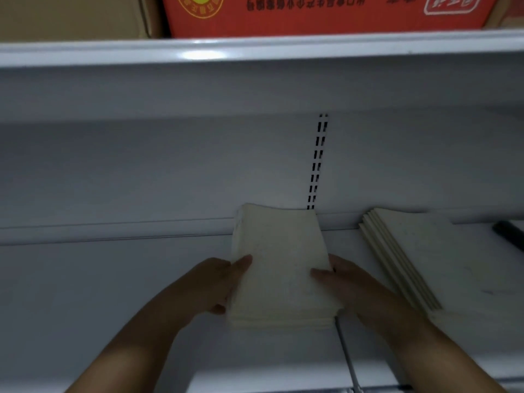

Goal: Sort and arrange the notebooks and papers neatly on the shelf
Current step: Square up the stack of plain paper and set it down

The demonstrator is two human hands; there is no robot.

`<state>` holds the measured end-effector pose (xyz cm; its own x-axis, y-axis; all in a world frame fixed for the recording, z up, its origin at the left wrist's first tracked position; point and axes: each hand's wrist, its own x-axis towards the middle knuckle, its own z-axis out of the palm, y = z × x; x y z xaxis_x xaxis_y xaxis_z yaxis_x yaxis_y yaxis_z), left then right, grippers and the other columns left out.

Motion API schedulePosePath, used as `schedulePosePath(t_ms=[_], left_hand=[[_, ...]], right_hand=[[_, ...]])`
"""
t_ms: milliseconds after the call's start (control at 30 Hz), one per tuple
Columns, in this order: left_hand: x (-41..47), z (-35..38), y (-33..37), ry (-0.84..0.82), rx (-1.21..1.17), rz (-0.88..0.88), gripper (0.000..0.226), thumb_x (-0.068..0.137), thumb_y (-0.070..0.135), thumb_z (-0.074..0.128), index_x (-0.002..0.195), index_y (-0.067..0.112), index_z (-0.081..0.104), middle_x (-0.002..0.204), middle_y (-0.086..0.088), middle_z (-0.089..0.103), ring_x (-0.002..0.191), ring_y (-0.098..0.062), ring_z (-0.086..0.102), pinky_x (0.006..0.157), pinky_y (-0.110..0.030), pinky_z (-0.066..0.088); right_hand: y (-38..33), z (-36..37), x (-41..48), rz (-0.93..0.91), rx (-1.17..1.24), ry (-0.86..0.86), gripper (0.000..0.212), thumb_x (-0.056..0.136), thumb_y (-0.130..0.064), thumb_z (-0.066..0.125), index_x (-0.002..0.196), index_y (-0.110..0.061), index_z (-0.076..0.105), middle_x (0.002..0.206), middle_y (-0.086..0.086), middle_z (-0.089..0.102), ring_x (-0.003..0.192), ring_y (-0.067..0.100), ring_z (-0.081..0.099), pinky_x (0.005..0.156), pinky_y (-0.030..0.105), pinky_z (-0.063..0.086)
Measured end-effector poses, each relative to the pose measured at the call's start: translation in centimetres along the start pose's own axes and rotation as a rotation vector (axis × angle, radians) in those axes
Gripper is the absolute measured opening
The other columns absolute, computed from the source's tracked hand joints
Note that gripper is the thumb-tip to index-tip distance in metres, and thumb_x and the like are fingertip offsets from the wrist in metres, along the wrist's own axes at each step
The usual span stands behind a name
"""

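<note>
A thick stack of cream paper sheets [280, 251] sits on the white shelf [113, 293], its far end near the back wall. My left hand [204, 285] grips the stack's left edge, thumb on top. My right hand [354, 287] holds the right edge, thumb lying across the top sheet. To the right, a pile of several thin cream notebooks [419, 251] lies flat and slightly fanned, apart from my hands.
A dark object [509, 234] pokes in at the far right of the shelf. The slotted upright [317, 163] runs down the back wall. On the shelf above stand a red carton [312, 15] and a brown carton [71, 15].
</note>
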<state>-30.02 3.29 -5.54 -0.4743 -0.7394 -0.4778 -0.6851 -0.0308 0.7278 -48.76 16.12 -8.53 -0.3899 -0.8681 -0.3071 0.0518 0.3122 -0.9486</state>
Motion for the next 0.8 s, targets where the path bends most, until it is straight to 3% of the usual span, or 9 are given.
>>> schedulePosePath(t_ms=[100, 233, 300, 367, 433, 500, 633, 733, 800], left_hand=[[0.1, 1.0, -0.3, 0.008, -0.04, 0.074, 0.051, 0.09, 0.05, 0.044, 0.115, 0.01, 0.061, 0.109, -0.008, 0.068, 0.092, -0.022, 0.066, 0.07, -0.031, 0.056], [-0.4, 0.8, -0.9, -0.046, -0.173, 0.061, 0.051, 0.086, 0.052, 0.05, 0.127, 0.021, 0.05, 0.106, 0.006, 0.063, 0.088, -0.01, 0.062, 0.061, -0.021, 0.051], [-1.0, 0.2, -2.1, -0.132, -0.138, 0.051, 0.082, 0.069, 0.06, 0.066, 0.138, 0.024, 0.038, 0.118, 0.01, 0.06, 0.095, -0.007, 0.061, 0.069, -0.021, 0.053], [-1.5, -0.2, -3.5, -0.162, 0.221, 0.091, 0.109, 0.051, 0.065, 0.075, 0.143, 0.029, 0.03, 0.126, 0.009, 0.057, 0.104, -0.008, 0.058, 0.084, -0.023, 0.05], [-1.7, 0.1, -4.4, -0.072, 0.622, 0.155, 0.087, 0.057, 0.059, 0.074, 0.133, 0.029, 0.045, 0.123, 0.006, 0.057, 0.109, -0.012, 0.055, 0.089, -0.023, 0.044], [-1.9, 1.0, -4.5, 0.029, 0.747, 0.225, 0.06, 0.066, 0.051, 0.07, 0.119, 0.025, 0.056, 0.121, 0.002, 0.061, 0.111, -0.014, 0.057, 0.084, -0.023, 0.042], [-1.5, 2.0, -4.2, 0.114, 0.767, 0.307, 0.043, 0.079, 0.045, 0.061, 0.112, 0.019, 0.06, 0.119, -0.001, 0.063, 0.112, -0.017, 0.058, 0.078, -0.022, 0.038], [-1.1, 2.2, -4.6, 0.119, 0.816, 0.325, 0.044, 0.081, 0.046, 0.058, 0.114, 0.017, 0.058, 0.121, -0.003, 0.061, 0.113, -0.019, 0.057, 0.089, -0.025, 0.041], [-1.0, 1.8, -4.5, 0.078, 0.77, 0.328, 0.04, 0.079, 0.045, 0.06, 0.11, 0.019, 0.06, 0.116, -0.002, 0.063, 0.111, -0.018, 0.059, 0.087, -0.025, 0.042]], right_hand=[[0.6, 1.1, 0.4, -0.041, -0.115, 0.05, 0.043, 0.087, -0.021, 0.058, 0.13, -0.018, 0.052, 0.123, 0.004, 0.064, 0.108, 0.021, 0.062, 0.101, 0.043, 0.047], [0.5, 0.8, 0.0, -0.062, 0.038, 0.002, 0.038, 0.086, -0.025, 0.062, 0.124, -0.018, 0.059, 0.116, 0.001, 0.069, 0.106, 0.02, 0.066, 0.101, 0.043, 0.047], [0.9, 0.0, -1.1, -0.065, 0.096, -0.056, 0.055, 0.076, -0.041, 0.07, 0.126, -0.023, 0.057, 0.121, -0.004, 0.067, 0.112, 0.015, 0.063, 0.104, 0.04, 0.045], [1.1, -1.1, -2.3, -0.088, -0.03, -0.145, 0.074, 0.067, -0.051, 0.075, 0.133, -0.029, 0.048, 0.13, -0.012, 0.06, 0.121, 0.007, 0.056, 0.107, 0.036, 0.041], [1.1, -1.4, -3.1, -0.104, -0.221, -0.233, 0.081, 0.061, -0.043, 0.082, 0.132, -0.038, 0.043, 0.129, -0.018, 0.059, 0.12, -0.003, 0.054, 0.104, 0.026, 0.042], [1.4, -0.7, -3.3, -0.119, -0.468, -0.168, 0.081, 0.058, -0.031, 0.085, 0.122, -0.05, 0.04, 0.118, -0.027, 0.058, 0.106, -0.017, 0.054, 0.092, 0.008, 0.044], [2.2, 0.7, -2.7, -0.225, -0.613, 0.094, 0.071, 0.057, -0.03, 0.083, 0.116, -0.046, 0.048, 0.118, -0.014, 0.061, 0.106, 0.003, 0.058, 0.088, 0.021, 0.05], [1.6, 0.7, -2.9, -0.223, -0.623, 0.079, 0.071, 0.064, -0.024, 0.084, 0.116, -0.047, 0.04, 0.12, -0.016, 0.06, 0.105, 0.0, 0.055, 0.09, 0.016, 0.046], [1.3, 0.9, -3.3, -0.207, -0.667, 0.06, 0.082, 0.066, -0.027, 0.082, 0.126, -0.048, 0.031, 0.126, -0.019, 0.054, 0.115, 0.001, 0.052, 0.093, 0.016, 0.042]])
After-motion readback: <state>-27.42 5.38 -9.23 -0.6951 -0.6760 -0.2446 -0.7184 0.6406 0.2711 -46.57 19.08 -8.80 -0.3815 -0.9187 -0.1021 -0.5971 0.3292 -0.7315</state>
